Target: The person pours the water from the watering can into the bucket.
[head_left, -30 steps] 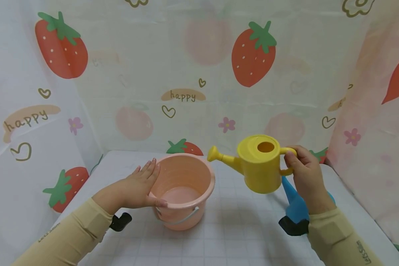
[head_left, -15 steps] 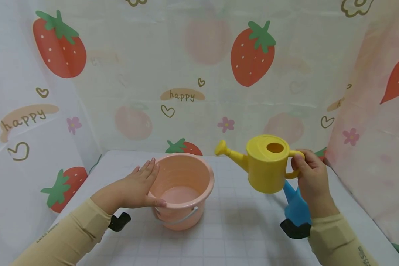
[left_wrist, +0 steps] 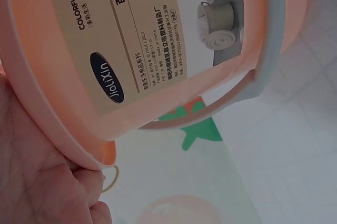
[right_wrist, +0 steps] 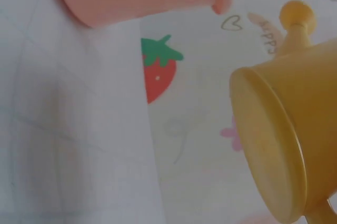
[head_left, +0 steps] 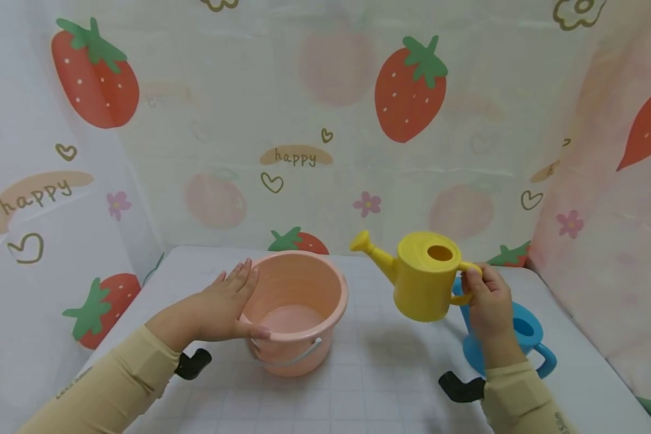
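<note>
My left hand rests on the left rim of a peach-pink bucket, fingers straight and thumb lying over the front rim. The bucket stands upright, its thin pale handle hanging down in front; a printed label shows on its side in the left wrist view. My right hand grips the handle of a yellow watering can, held up off the table with its spout toward the bucket. From below, the right wrist view shows the can's base. A blue watering can is partly hidden behind my right hand.
The white table has a faint grid and a shadow under the yellow can. A curtain printed with strawberries encloses its back and sides. Black camera mounts stick out from both wrists.
The yellow watering can first moves right, then back left and lower with my right hand. More of the blue can now shows behind it. My left hand stays on the bucket.
</note>
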### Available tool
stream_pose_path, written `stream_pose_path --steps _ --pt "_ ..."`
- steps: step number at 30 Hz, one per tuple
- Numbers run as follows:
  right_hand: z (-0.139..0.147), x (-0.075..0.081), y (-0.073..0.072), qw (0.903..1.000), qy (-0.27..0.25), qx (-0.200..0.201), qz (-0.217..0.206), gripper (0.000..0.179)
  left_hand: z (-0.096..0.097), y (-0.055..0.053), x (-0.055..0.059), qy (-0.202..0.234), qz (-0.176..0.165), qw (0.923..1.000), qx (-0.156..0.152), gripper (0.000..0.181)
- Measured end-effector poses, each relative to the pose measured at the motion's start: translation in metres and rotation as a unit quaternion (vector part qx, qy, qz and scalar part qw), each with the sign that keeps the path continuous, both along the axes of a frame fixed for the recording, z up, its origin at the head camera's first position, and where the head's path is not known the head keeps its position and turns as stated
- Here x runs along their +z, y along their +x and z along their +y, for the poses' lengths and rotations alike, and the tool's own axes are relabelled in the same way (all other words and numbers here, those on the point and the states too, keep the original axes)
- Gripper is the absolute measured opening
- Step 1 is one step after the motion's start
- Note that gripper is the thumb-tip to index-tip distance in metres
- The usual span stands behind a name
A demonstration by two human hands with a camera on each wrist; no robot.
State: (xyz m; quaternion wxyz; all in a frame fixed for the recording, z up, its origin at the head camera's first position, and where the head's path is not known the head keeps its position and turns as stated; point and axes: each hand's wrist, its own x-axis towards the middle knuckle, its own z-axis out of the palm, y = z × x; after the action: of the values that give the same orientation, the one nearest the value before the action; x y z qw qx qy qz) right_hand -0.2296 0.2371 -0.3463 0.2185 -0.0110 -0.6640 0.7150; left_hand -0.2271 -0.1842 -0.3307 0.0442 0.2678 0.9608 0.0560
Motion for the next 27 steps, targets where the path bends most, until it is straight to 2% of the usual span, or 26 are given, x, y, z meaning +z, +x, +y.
stream_pose_path --steps 4,7,10,13,18,21,27 --pt "-0.010 -0.014 -0.002 0.9998 -0.018 -0.002 -0.012 0.025 0.000 0.000 -0.001 0.000 -0.005 1.0000 0.003 0.120" --pt "-0.015 -0.028 -0.005 0.9995 -0.029 0.007 0.006 0.031 -0.001 0.000 -0.001 0.003 -0.007 1.0000 0.002 0.121" --pt "-0.018 -0.040 -0.006 0.9983 -0.036 0.021 0.042 0.030 -0.001 0.000 -0.002 0.004 -0.007 1.0000 0.001 0.122" --pt "-0.021 -0.050 -0.009 0.9972 -0.049 0.030 0.047 0.027 0.000 -0.001 -0.002 0.001 -0.008 1.0000 0.003 0.123" --pt "-0.025 -0.063 -0.014 0.9978 -0.063 0.019 0.001 0.025 0.001 -0.002 -0.002 -0.002 -0.010 0.9999 0.007 0.123" --pt "-0.028 -0.071 -0.015 0.9977 -0.067 0.011 -0.009 0.024 0.001 -0.002 -0.003 -0.002 -0.009 0.9999 0.008 0.123" --pt "-0.030 -0.089 -0.018 0.9979 -0.045 -0.004 -0.046 0.027 0.000 -0.003 -0.003 0.002 -0.008 0.9999 0.007 0.123"
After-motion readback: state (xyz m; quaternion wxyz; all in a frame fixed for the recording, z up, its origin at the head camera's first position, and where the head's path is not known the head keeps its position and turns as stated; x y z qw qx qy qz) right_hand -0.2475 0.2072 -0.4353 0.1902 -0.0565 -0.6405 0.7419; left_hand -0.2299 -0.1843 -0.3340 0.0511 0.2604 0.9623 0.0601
